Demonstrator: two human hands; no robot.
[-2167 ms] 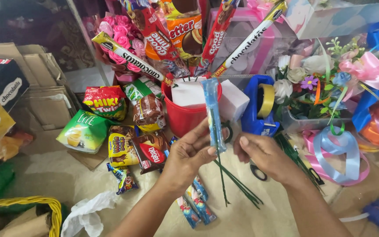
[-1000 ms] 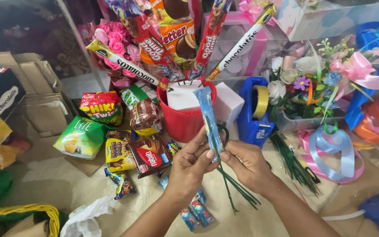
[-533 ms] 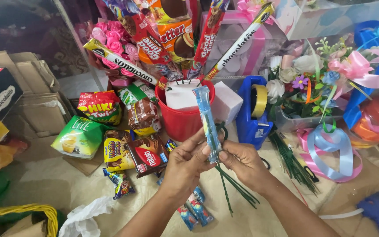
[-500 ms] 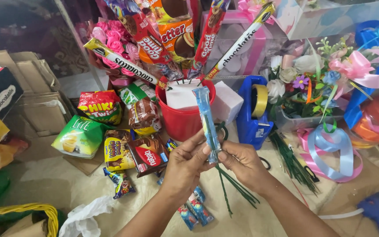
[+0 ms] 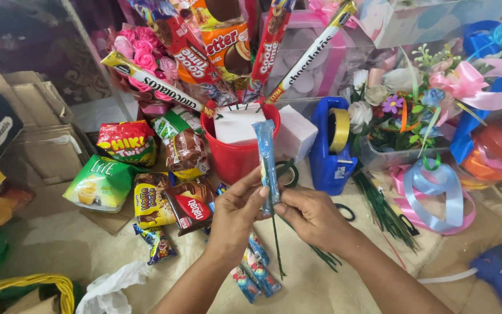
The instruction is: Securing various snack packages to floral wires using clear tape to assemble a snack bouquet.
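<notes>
The left hand and right hand pinch a long blue snack stick packet between their fingertips, holding it upright with a thin green floral wire hanging from its lower end. Just beyond the hands stands a red bucket holding a white foam block stuck with snack packets on wires. Beyond the right hand sits a blue tape dispenser. Left of the left hand lie loose snack packets. Far right of the right hand, a blue glue gun rests
</notes>
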